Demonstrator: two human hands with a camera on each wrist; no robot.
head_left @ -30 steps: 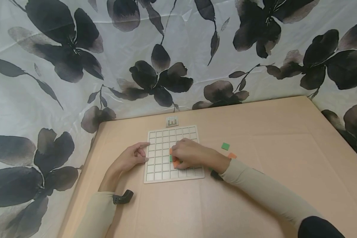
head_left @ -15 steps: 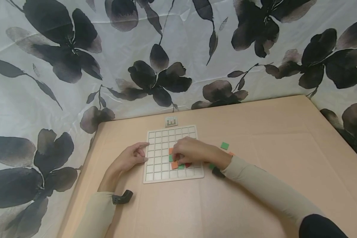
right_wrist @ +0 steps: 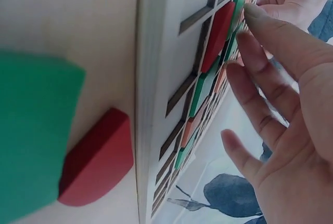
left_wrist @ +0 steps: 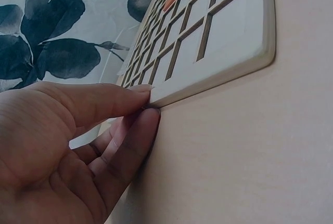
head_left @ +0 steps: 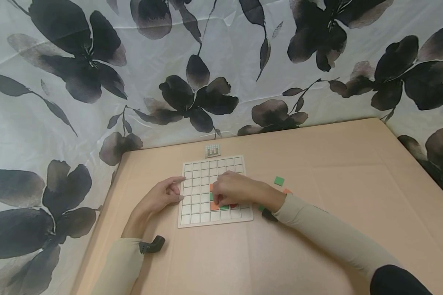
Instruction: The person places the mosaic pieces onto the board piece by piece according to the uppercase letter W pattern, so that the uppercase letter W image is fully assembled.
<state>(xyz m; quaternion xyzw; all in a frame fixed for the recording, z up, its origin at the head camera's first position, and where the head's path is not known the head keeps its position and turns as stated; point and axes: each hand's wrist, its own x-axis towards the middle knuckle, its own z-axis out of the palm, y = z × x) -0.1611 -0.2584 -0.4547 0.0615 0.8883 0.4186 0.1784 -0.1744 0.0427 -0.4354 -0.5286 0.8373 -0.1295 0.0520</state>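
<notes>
A white grid board (head_left: pixel 192 219) lies on the table, with orange, green and red tiles in its lower right part. My left hand (head_left: pixel 160 196) rests at the board's left edge; thumb and a forefinger touch the rim, other fingers curl loosely. In the left wrist view the thumb (left_wrist: pixel 122 98) lies against the rim. My right hand (head_left: pixel 232 190) is over the board, fingertips touching an orange tile (head_left: pixel 214 206) in the front row of tiles. Beside it sit a green tile (head_left: pixel 224 207) and a red tile (right_wrist: pixel 217 37). The right forefinger is hidden in the right wrist view.
Right of the board are loose tiles: a green one (head_left: pixel 279 181), an orange one (head_left: pixel 287 191), and a red one (right_wrist: pixel 99 159) near the board's edge. A small patterned card (head_left: pixel 212 150) lies behind the board. A floral cloth (head_left: pixel 221 61) hangs behind the table.
The orange tile under my right fingertips has shifted slightly left and now sits straighter in the grid. My right hand moved slightly left with it. My left hand has stayed put.
</notes>
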